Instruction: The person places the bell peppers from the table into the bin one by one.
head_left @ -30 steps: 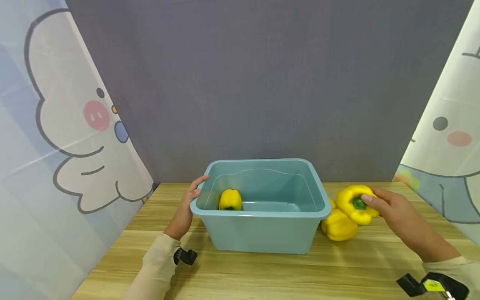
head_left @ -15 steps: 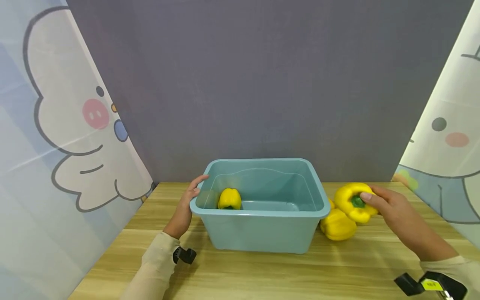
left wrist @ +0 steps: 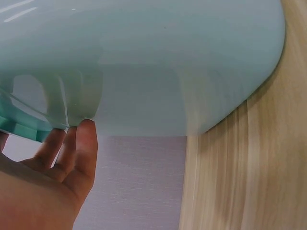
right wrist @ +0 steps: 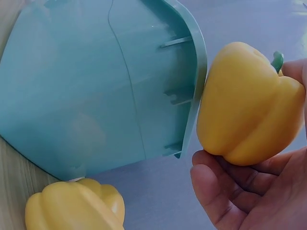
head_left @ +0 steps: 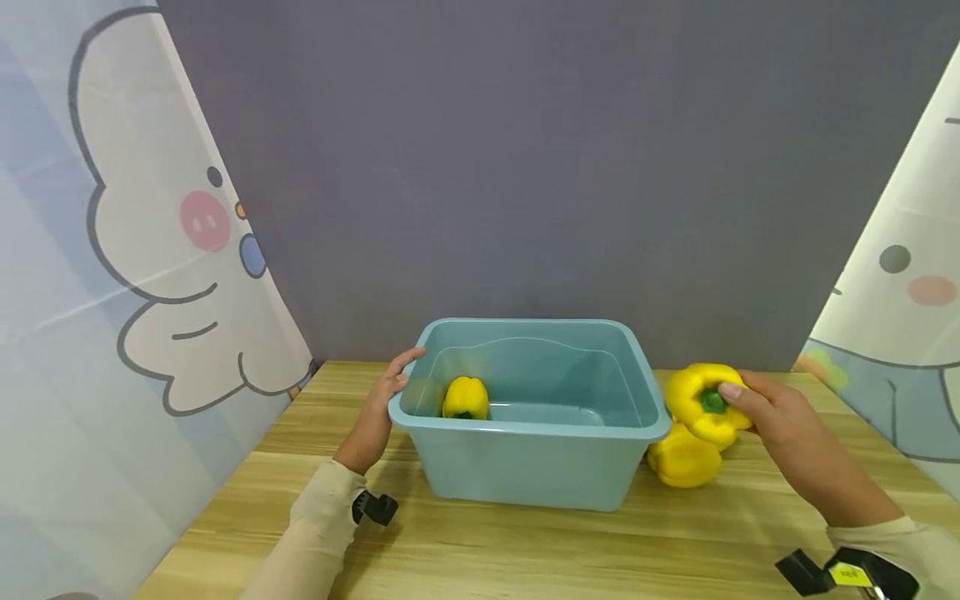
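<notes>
My right hand grips a yellow bell pepper with a green stem, its thumb beside the stem. The pepper is held up at the right end of a blue-green plastic bin, close to the rim in the right wrist view. Below it, a second bell pepper lies on the table against the bin's right side, with more yellow showing behind it. Inside the bin, at the left, lies another bell pepper. My left hand holds the bin's left rim; several fingers touch the outer wall.
The bin stands on a light wood-grain table. A grey panel rises behind it, and cartoon-print curtains flank both sides. Each wrist wears a black camera mount.
The right hand has brought its bell pepper slightly up and left, closer to the bin. The head view has shifted a little. The left hand stays at the rim.
</notes>
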A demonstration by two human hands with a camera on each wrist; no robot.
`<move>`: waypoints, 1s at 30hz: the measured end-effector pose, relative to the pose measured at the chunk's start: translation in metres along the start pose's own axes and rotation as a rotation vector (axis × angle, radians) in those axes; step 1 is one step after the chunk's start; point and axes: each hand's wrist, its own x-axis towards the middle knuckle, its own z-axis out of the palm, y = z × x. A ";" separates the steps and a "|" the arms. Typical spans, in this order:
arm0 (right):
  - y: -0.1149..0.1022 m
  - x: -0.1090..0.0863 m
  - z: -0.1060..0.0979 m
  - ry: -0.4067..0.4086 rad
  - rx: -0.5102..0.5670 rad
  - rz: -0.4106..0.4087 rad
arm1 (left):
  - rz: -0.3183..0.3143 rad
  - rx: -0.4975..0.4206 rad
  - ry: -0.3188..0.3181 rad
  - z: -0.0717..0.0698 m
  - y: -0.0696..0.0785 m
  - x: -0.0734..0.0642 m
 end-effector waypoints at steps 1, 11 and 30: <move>0.000 0.000 0.000 0.006 -0.001 -0.001 | 0.000 0.001 -0.002 0.000 0.000 0.000; -0.009 0.008 -0.007 0.018 -0.051 -0.002 | 0.026 -0.003 0.008 0.005 0.005 0.004; -0.029 0.027 0.003 -0.018 -0.027 0.064 | -0.011 -0.016 0.026 0.002 0.001 0.000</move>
